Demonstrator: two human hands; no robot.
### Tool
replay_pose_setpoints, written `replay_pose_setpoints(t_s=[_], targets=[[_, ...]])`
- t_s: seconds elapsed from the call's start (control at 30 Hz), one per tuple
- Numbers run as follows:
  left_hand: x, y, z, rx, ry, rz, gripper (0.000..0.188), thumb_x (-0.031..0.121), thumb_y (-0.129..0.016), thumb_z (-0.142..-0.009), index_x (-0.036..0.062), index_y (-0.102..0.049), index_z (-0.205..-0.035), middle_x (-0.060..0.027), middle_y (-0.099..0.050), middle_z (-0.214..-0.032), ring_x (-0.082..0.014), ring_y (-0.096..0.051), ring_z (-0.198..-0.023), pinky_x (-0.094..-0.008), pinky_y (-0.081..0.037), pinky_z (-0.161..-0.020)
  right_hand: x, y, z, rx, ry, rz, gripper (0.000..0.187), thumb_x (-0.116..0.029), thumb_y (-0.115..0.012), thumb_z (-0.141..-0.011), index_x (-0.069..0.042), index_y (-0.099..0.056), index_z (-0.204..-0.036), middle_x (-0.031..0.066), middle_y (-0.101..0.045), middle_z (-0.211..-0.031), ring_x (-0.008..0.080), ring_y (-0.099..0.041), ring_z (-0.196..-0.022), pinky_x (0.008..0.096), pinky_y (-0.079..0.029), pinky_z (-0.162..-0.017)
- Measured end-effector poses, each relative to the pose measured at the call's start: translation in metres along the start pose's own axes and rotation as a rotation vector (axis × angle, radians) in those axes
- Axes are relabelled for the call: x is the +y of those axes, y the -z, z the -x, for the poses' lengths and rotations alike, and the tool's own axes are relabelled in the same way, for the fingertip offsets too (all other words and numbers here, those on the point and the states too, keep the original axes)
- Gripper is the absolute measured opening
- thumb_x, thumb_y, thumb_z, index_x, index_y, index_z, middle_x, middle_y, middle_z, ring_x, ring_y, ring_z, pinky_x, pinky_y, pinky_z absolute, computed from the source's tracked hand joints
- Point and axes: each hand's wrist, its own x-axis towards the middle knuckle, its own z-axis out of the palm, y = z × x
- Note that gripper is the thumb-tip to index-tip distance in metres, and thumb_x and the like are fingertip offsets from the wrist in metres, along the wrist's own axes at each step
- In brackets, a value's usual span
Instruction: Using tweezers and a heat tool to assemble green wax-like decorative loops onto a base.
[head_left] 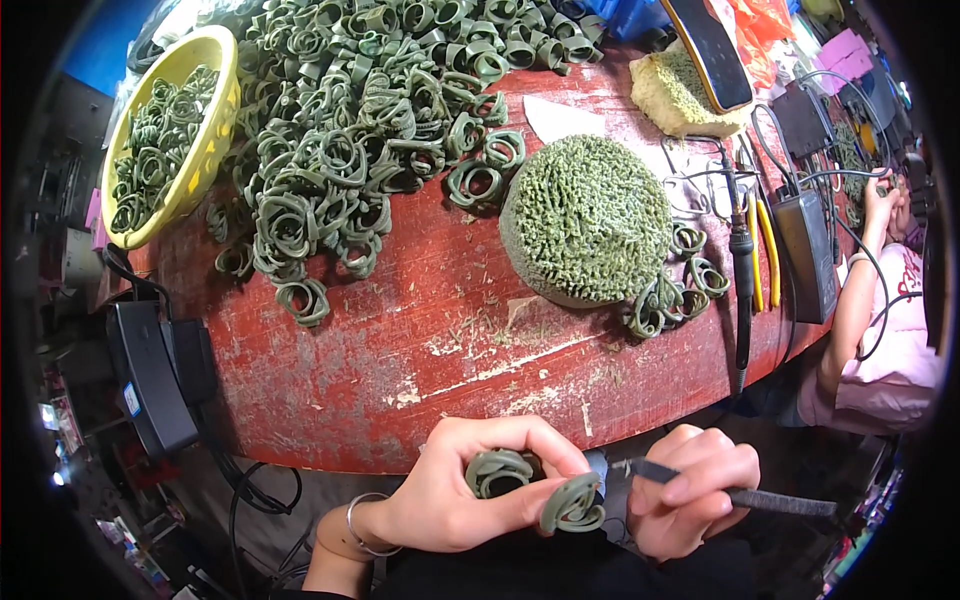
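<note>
Head view: the piece under work, a green openwork ring [572, 508], is at the fingertips of the left hand [455, 505], just off the near edge of the red table [330, 400]. The left thumb and forefinger pinch it at one side; a second green ring [497, 472] sits in the curl of the same hand (whether the two pieces touch cannot be told). The right hand [690, 492] grips a slim dark bladed tool [780, 502], thumb and forefinger pressed on its shank, the other fingers folded in. The tip points toward the openwork ring and appears just apart from it.

Assessment: the step in hand is judged to be blade work on the ring's curled strands. Good practice calls for a light pinch on the thickest part, since the thin loops look liable to snap. Strokes should be short and shallow, directed clear of the left thumb. Bracing the two hands together would steady the tip; at present they stand apart. The second ring is best set down, perhaps with the heap of green rings [330, 160], should it crowd the grip. Turning the piece, rather than twisting the blade, should spare the strands.
</note>
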Motion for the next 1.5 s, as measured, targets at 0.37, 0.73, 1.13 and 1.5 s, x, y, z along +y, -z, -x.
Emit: replay_pose_setpoints(t_s=[0.37,0.73,1.13,1.5], targets=[[0.005,-0.006,-0.01,0.077,-0.431,-0.464,0.011,-0.004,-0.06,-0.07,-0.003,-0.06,-0.081,-0.015,-0.06,-0.084,-0.02,-0.059,-0.078,-0.0291,-0.047,-0.071,0.001,-0.004,-0.023,-0.192,-0.39,0.158,0.007,-0.004,-0.062,-0.073,0.001,-0.061,-0.078,0.0095,-0.063,-0.069,0.0158,-0.061,-0.057,0.0236,-0.048,-0.051],[0.003,0.001,-0.009,0.23,-0.398,-0.346,0.008,0.0,-0.054,-0.074,-0.0049,-0.055,-0.08,-0.0178,-0.059,-0.082,-0.0199,-0.058,-0.076,-0.0302,-0.047,-0.069,0.005,0.005,-0.013,-0.384,-0.01,0.287,0.033,-0.023,-0.068,-0.069,-0.004,-0.05,-0.089,0.0056,-0.053,-0.061,0.0125,-0.052,-0.05,0.0223,-0.041,-0.045],[0.012,-0.002,-0.003,0.17,-0.48,-0.28,0.014,-0.003,-0.059,-0.07,-0.0062,-0.055,-0.083,-0.0199,-0.057,-0.084,-0.0194,-0.058,-0.075,-0.0275,-0.048,-0.065,0.004,-0.007,-0.008,-0.161,-0.122,0.317,0.033,-0.028,-0.063,-0.075,-0.004,-0.042,-0.077,0.0082,-0.05,-0.058,0.0113,-0.05,-0.047,0.0198,-0.042,-0.041],[0.01,0.002,-0.008,0.136,-0.586,-0.333,0.015,-0.005,-0.062,-0.067,-0.0047,-0.058,-0.081,-0.0181,-0.058,-0.083,-0.0182,-0.058,-0.07,-0.026,-0.048,-0.063,0.006,-0.017,-0.008,0.029,-0.241,0.131,0.036,-0.03,-0.067,-0.071,-0.004,-0.042,-0.074,0.0069,-0.047,-0.055,0.0115,-0.048,-0.043,0.0198,-0.04,-0.037]])
